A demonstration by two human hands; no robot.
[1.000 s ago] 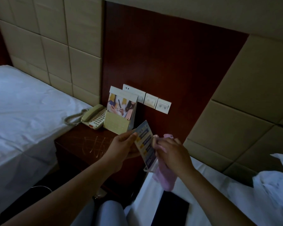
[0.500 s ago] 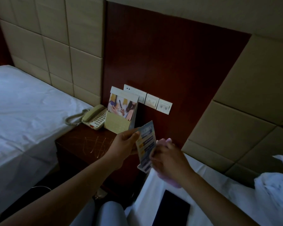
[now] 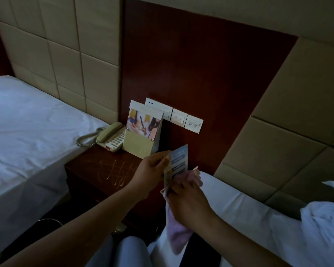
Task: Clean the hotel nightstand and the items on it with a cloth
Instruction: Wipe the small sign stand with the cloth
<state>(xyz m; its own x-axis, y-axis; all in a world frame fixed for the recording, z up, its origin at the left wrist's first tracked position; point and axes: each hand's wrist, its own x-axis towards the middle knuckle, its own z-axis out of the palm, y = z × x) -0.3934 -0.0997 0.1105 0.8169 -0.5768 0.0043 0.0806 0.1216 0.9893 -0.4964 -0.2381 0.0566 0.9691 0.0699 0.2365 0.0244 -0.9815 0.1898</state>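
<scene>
Your left hand (image 3: 152, 171) pinches the printed card (image 3: 176, 166) by its left edge, thumb on the face, and holds it in the air just off the right front of the nightstand (image 3: 96, 176), close to the edge of the right-hand bed (image 3: 239, 205). Your right hand (image 3: 187, 197) is curled round the pink cloth (image 3: 176, 236) and presses a fold of it against the card's lower end; the rest of the cloth hangs limp below your wrist. The card looks light, thin and fairly stiff, probably glossy and so likely slippery under a wipe, so keep the grip at the edge and support it from behind. Its long axis runs nearly upright, top tilted away toward the wall, printed face turned to you.
</scene>
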